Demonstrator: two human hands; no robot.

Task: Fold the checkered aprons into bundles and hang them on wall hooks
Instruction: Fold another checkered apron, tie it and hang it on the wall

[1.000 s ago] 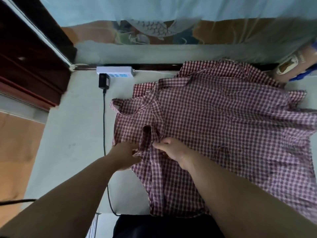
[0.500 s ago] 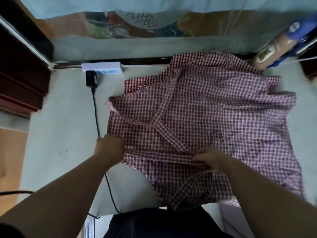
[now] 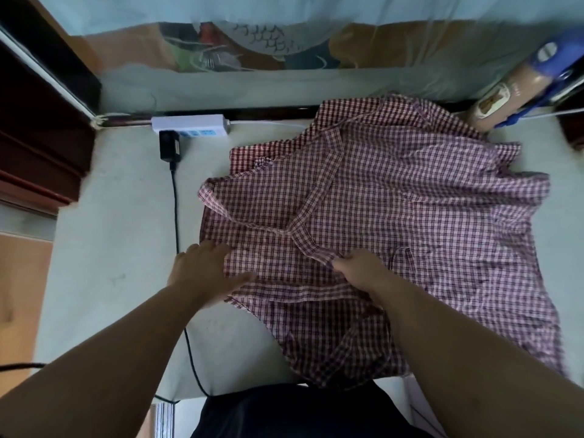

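Entry, fold stage, hazards listed left to right. Black cable (image 3: 175, 210): it ran down the tabletop just beside my left hand (image 3: 205, 270), so a sideways sweep could have snagged it and tugged the black plug (image 3: 169, 147) out of the white power strip (image 3: 189, 124). Left hand: fingers straight and flat, pressing the near left edge of the checkered apron (image 3: 395, 200); with only a flat press there, the slack layers could have slid and spoiled the fold. Right hand (image 3: 357, 267): fingers curled, pinching a fold of the apron by a loose strap band; a weak pinch would, I judged, let the band spring free. Apron: spread rumpled over the middle and right of the table, its near part hanging over the front edge, where its own weight could have pulled it off. Tan bottle with a blue cap (image 3: 512, 86): lying at the far right corner, touching the cloth or just beside it, I could not tell which; a pull on the cloth could have rolled it. Surface: pale, matte tabletop (image 3: 110, 216), faintly marked. Room: orange floor (image 3: 19, 279) and dark wooden furniture (image 3: 38, 137) at left; pale blue curtain (image 3: 284, 7) over a printed cloth along the back. No wall hooks were in view.
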